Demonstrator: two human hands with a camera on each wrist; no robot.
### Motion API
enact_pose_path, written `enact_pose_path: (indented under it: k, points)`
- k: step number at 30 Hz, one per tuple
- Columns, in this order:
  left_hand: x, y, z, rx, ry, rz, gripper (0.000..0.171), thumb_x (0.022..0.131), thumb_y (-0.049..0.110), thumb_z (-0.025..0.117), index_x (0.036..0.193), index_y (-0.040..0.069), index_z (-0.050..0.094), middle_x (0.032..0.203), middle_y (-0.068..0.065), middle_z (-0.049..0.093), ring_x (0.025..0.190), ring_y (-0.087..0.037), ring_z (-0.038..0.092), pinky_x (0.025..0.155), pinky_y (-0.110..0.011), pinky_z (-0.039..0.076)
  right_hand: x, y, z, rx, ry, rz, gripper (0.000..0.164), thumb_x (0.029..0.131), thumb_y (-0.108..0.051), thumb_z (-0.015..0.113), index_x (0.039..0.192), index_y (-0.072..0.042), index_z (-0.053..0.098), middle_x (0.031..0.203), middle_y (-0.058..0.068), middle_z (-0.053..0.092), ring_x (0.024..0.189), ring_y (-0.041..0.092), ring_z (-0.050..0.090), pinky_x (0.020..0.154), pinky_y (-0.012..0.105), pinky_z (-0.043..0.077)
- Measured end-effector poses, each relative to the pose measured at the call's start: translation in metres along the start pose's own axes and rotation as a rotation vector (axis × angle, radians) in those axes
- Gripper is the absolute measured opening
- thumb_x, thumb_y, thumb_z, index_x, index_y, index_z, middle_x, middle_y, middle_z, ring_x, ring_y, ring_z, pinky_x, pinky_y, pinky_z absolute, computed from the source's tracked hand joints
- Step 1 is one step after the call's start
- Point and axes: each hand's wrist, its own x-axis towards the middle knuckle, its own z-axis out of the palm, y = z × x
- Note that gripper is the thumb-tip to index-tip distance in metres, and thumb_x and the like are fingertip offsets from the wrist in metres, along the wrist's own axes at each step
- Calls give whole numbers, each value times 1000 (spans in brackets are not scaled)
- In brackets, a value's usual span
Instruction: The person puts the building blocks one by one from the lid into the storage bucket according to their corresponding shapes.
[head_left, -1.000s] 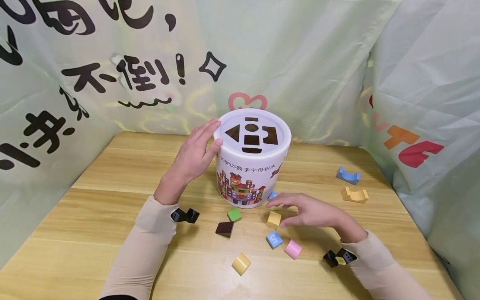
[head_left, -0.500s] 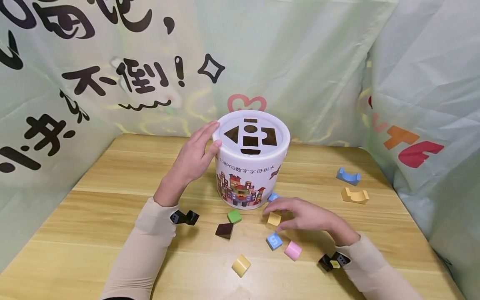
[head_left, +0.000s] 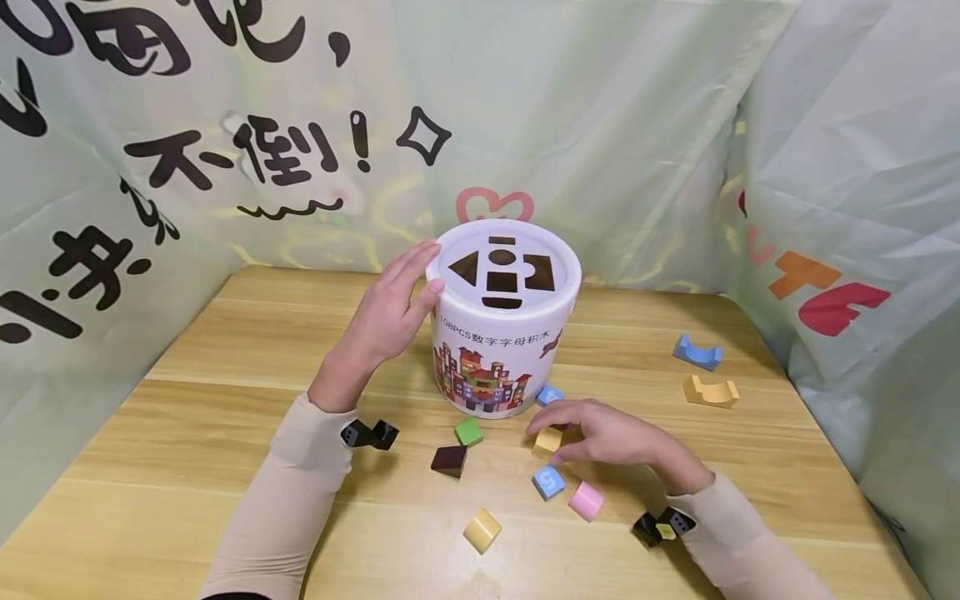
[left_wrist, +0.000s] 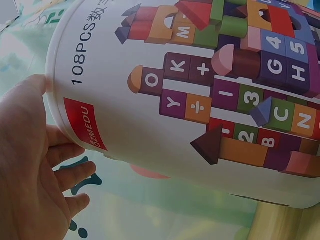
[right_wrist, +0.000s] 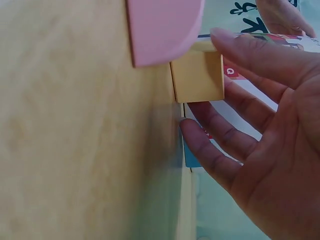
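Note:
My left hand rests with extended fingers against the left rim of a white block bucket. The left wrist view shows the bucket's printed side beside that hand. My right hand is low over the table, fingers and thumb around a yellow cube-shaped toy block. In the right wrist view this yellow block lies between thumb and fingers, its lower edge at the tabletop. A blue block with a white 5 lies just below the thumb, a pink half-round block beside it.
Green and dark brown blocks lie before the bucket, a yellow curved block nearer. Another blue block sits at the bucket's base. Blue and yellow arches lie right. The lid has shaped holes.
My right hand has moved slightly left and down, its fingers and thumb coming in around the yellow block. The left hand stays at the bucket's rim.

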Motion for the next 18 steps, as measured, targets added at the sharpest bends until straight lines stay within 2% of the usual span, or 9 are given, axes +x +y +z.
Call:
enact_pose_path:
  k: [6, 13, 18]
  points:
    - [0, 1, -1, -7, -6, -6, 67, 103, 57, 27, 153, 13, 34, 158, -6, 31, 144, -25, 27, 114, -53, 27, -1, 0, -1, 11, -5, 14, 34, 87, -14, 75, 120, -15, 68, 123, -2, 62, 108, 16, 57, 93, 33, 52]
    - [0, 1, 0, -2, -7, -3, 67, 103, 56, 27, 153, 13, 34, 158, -6, 30, 144, -25, 28, 114, -53, 27, -4, 0, -3, -14, 9, 71, 32, 87, -11, 75, 118, -18, 68, 109, -7, 62, 89, 14, 57, 80, 29, 54]
    - [0, 1, -1, 2, -10, -9, 66, 103, 56, 28, 153, 13, 34, 158, -6, 30, 144, -25, 27, 114, -53, 26, -4, -4, -8, -63, 59, 87, 32, 87, -17, 75, 118, -19, 68, 106, -11, 63, 88, 11, 59, 81, 29, 55]
